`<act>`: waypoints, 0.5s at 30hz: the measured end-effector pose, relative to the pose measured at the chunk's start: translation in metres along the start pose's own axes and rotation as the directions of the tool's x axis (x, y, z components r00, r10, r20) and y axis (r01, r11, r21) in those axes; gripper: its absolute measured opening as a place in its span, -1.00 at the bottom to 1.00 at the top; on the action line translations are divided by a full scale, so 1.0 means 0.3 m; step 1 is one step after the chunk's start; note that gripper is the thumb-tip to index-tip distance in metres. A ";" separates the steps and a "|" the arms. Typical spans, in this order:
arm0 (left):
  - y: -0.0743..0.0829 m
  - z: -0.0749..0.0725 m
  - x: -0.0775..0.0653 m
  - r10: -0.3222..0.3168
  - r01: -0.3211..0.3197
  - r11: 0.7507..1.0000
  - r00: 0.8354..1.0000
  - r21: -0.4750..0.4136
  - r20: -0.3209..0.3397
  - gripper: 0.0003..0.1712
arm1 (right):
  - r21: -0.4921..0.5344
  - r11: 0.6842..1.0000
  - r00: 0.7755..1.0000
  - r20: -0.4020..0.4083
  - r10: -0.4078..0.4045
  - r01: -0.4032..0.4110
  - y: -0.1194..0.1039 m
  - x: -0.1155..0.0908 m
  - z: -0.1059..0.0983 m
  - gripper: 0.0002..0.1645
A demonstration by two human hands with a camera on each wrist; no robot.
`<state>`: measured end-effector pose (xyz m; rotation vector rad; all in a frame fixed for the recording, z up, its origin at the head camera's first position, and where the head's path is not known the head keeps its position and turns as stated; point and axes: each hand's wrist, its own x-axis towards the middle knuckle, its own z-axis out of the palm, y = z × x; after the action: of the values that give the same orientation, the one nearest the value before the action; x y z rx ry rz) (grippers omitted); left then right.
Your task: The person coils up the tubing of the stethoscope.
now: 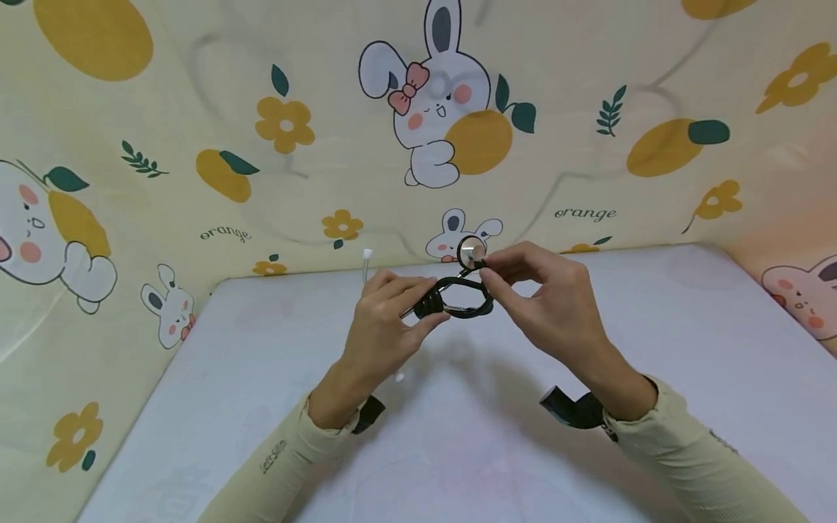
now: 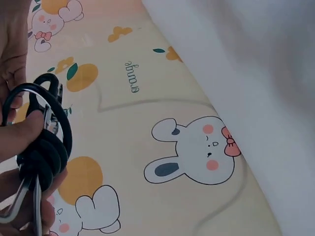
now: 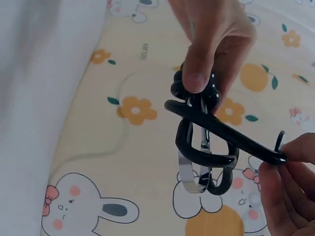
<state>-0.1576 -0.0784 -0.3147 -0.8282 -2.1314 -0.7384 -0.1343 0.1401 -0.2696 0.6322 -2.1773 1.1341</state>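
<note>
A stethoscope with black tubing [image 3: 226,135] is held up above the table, its tubing wound round the metal ear tubes [image 2: 37,204]. My left hand [image 1: 382,319] grips the wound coils [image 1: 429,301] between thumb and fingers. With thumb and fingertips, my right hand [image 1: 556,294] pinches the tubing close to the round metal chest piece [image 1: 472,252]. In the right wrist view a stretch of tubing runs from the coils to the right fingertips. One white ear tip [image 1: 368,254] shows beyond the left hand; another [image 1: 399,376] is below it.
Beneath the hands lies a white tabletop [image 1: 471,450]. A cream cloth [image 1: 314,189] printed with rabbits, oranges and flowers rises behind the table and along both sides. Dark wrist devices [image 1: 575,408] sit at both sleeve cuffs.
</note>
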 end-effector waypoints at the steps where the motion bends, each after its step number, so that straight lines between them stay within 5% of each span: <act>1: 0.001 -0.001 0.000 -0.005 0.005 1.000 1.000 0.002 -0.007 -0.49 | -0.006 1.000 1.000 0.002 -0.010 0.010 0.001 -0.001 0.003 -0.82; 8: 0.001 -0.004 -0.001 -0.088 0.086 0.996 0.990 -0.023 -0.108 -0.52 | -0.096 0.987 0.989 0.080 -0.125 0.133 0.008 -0.023 0.036 -0.82; 15: 0.007 0.000 0.002 -0.129 0.126 0.992 0.977 -0.029 -0.170 -0.49 | -0.156 0.968 0.980 0.061 -0.187 0.195 0.019 -0.031 0.059 -0.82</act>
<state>-0.1563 -0.0768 -0.3136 -0.6180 -2.0389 -0.8649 -0.1362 0.1294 -0.2872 0.7829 -2.1661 0.8412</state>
